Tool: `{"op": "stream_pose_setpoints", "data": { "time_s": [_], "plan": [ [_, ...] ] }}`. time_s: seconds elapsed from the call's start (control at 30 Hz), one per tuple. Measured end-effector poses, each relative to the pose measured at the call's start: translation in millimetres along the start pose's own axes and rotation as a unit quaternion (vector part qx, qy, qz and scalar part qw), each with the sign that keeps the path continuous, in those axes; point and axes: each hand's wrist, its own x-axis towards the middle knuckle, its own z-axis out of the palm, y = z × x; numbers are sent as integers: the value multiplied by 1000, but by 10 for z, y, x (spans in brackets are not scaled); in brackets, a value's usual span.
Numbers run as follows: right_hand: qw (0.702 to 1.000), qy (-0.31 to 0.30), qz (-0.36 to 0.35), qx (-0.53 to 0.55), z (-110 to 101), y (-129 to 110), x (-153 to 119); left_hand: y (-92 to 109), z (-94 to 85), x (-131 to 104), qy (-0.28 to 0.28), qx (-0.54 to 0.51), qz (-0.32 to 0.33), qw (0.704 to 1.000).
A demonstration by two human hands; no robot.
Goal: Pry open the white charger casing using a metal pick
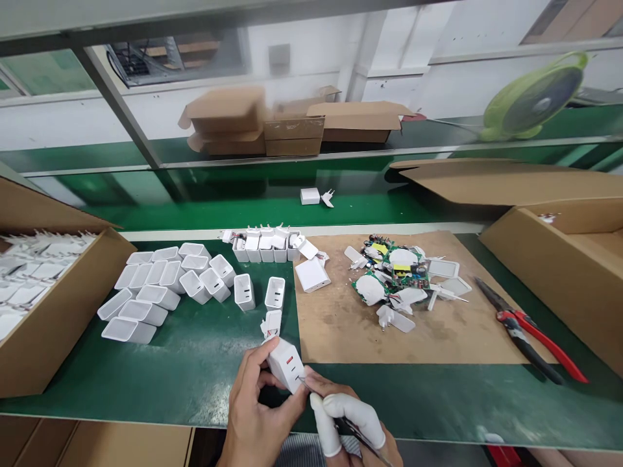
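My left hand (256,408) grips a white charger block (285,364) with its port face turned up, near the front edge of the green table. A white plug cap (271,322) sticks out of the block's far end. My right hand (348,418), with white finger cots on two fingers, holds a thin dark pointed tool (357,436) whose tip touches the block's port face. Just beyond the hands stand two empty white charger shells (260,292).
A pile of empty white shells (160,285) lies at left beside a cardboard box of plug parts (34,285). A brown mat (413,324) holds circuit boards (396,269) and white parts. Red-handled pliers (530,334) lie at right, by a large open carton (569,259).
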Motion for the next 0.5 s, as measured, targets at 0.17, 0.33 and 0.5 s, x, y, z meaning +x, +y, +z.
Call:
{"op": "stream_pose_setpoints", "data": {
  "time_s": [0.17, 0.33, 0.5],
  "plan": [
    [1000, -16, -12, 10, 19, 23, -15, -13, -14, 1, -13, -5, 2, 1000],
    [998, -3, -15, 54, 74, 65, -86, -7, -2, -3, -18, -1, -3, 1000],
    [999, 9, 3, 43, 40, 18, -32, -15, 8, -2, -10, 9, 4, 1000]
  ]
}}
